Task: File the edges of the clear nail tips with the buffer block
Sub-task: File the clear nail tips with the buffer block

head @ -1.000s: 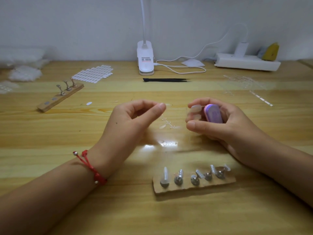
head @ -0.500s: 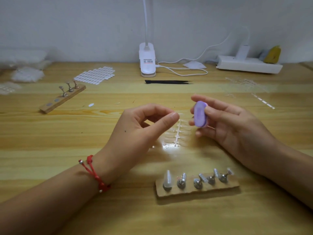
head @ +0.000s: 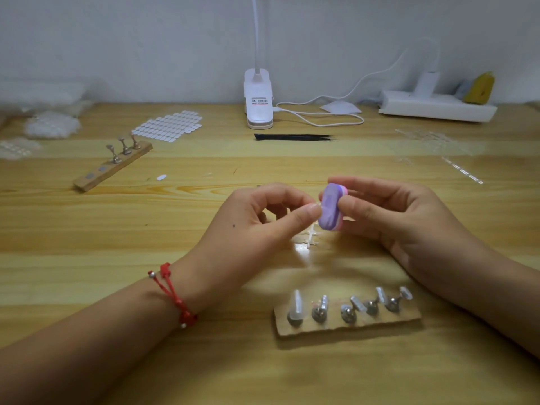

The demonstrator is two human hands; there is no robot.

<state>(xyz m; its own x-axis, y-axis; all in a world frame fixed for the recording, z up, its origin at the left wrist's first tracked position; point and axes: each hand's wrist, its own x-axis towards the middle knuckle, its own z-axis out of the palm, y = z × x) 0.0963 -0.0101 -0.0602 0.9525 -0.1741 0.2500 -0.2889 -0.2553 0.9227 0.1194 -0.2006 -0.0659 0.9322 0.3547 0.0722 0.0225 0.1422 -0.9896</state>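
My right hand [head: 391,217] grips a small purple buffer block [head: 331,206] between thumb and fingers, held upright above the table's middle. My left hand [head: 257,226] pinches a clear nail tip [head: 315,205] between thumb and forefinger, and the tip touches the block's left face. A clear sprue strip with nail tips [head: 310,239] lies on the table just under the hands. In front of them, a wooden holder [head: 347,324] carries several metal stands with clear tips on them.
A second wooden holder [head: 112,166] lies at the left. A sheet of white stickers [head: 168,130], black tweezers [head: 295,137], a white clip lamp [head: 258,100], a power strip [head: 436,108] and clear strips [head: 432,141] sit at the back.
Both hands have come together: the left hand moved right with the tip and the right hand turned the block upright against it.
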